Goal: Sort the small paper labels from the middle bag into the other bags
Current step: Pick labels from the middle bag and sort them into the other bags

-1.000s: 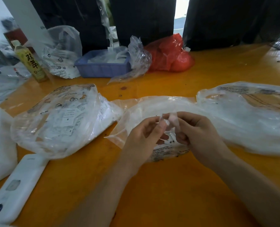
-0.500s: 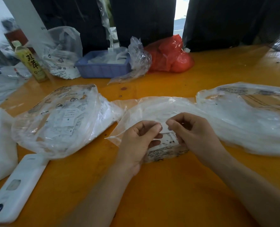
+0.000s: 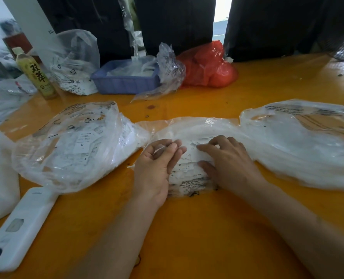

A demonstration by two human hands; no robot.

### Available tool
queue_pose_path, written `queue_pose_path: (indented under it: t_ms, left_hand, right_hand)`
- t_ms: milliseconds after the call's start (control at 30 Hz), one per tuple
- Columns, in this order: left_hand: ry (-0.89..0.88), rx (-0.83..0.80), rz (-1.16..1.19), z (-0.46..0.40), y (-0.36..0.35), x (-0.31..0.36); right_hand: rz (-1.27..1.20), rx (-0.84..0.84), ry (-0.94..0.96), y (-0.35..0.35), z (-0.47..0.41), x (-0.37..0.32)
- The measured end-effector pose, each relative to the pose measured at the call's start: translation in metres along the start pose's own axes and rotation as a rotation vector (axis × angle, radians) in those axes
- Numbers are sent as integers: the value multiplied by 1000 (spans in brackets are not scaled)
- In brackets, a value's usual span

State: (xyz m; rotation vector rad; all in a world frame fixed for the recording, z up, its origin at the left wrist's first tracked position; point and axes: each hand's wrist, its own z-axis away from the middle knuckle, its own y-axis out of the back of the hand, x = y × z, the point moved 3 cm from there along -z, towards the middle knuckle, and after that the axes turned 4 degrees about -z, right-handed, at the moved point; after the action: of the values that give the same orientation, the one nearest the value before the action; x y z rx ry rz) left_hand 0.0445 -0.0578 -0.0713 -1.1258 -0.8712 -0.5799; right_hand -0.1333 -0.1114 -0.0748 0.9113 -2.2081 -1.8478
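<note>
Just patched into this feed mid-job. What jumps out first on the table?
Three clear plastic bags lie in a row on the orange table: the left bag stuffed with white paper labels, the middle bag, and the right bag. Both hands work at the middle one, the left hand and the right hand fingering the labels there. Behind, a red bag sits beside a blue tray.

Clear middle bag point(image 3: 195, 127), white labels point(image 3: 187, 164) inside
</note>
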Motion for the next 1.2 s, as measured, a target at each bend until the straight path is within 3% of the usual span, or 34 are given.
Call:
queue_pose_path:
  t_ms: [100, 200, 267, 333, 500, 600, 767, 1200]
  left_hand:
    - [-6, 3, -7, 0, 0, 0]
    - [-11, 2, -48, 1, -2, -1]
    - [-8, -7, -89, 1, -2, -3]
    - [-7, -9, -157, 1, -1, -3]
    - [22, -32, -131, 0, 0, -3]
    - [35, -66, -99, 2, -2, -4]
    - [24, -64, -133, 2, -4, -5]
    - [57, -147, -136, 8, -11, -6]
  right_hand:
    - [124, -41, 34, -4, 2, -4]
    - [97, 97, 113, 3, 2, -9]
    - [-128, 195, 87, 8, 4, -10]
    - [-442, 275, -53, 14, 7, -5]
    - [-1247, 281, -345, 17, 11, 13]
    - [-1408, 264, -375, 18, 10, 16]
    - [-1425, 240, -361, 21, 11, 14]
    - [-980, 340, -131, 34, 17, 0]
